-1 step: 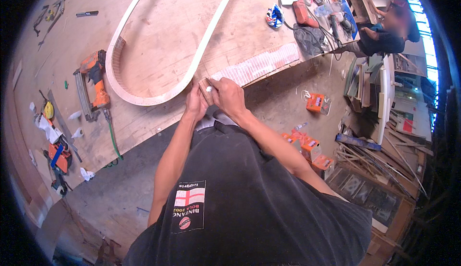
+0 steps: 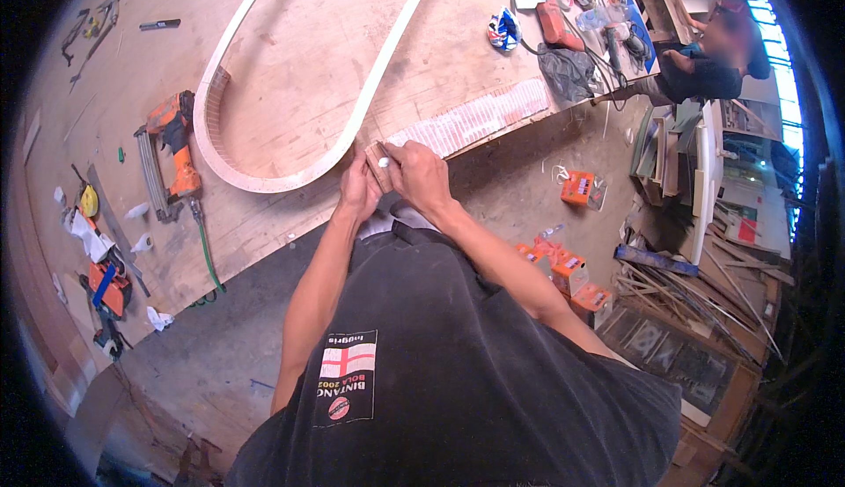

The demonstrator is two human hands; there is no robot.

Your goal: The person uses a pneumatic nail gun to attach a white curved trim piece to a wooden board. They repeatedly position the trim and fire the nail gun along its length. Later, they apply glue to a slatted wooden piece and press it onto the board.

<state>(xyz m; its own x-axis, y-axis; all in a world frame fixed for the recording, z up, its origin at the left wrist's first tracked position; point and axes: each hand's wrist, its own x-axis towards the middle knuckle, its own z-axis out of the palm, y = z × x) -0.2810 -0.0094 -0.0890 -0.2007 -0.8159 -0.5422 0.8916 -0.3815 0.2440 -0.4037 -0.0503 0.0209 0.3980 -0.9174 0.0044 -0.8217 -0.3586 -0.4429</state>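
At the table's near edge, my left hand (image 2: 356, 190) and my right hand (image 2: 421, 181) are closed on a short brown piece of wood (image 2: 377, 163) between them. A small white spot shows on this piece beside my right fingers; I cannot tell what it is. Stretching rightward from behind my right hand lies a flat strip (image 2: 480, 117) with many crosswise cuts, pale over its surface. Just beyond my left hand, a long white-edged band (image 2: 264, 184) stands bent into a U, its inner curve lined with similar cuts.
Left on the wooden table (image 2: 290, 117) lies an orange nail gun (image 2: 176, 157) with a green hose. An orange tool (image 2: 110, 289) lies farther left. A red power tool (image 2: 556, 25) and a dark plastic bag (image 2: 568, 73) are at the far right. Orange boxes (image 2: 570, 271) stand on the floor; another person (image 2: 704, 69) is beyond.
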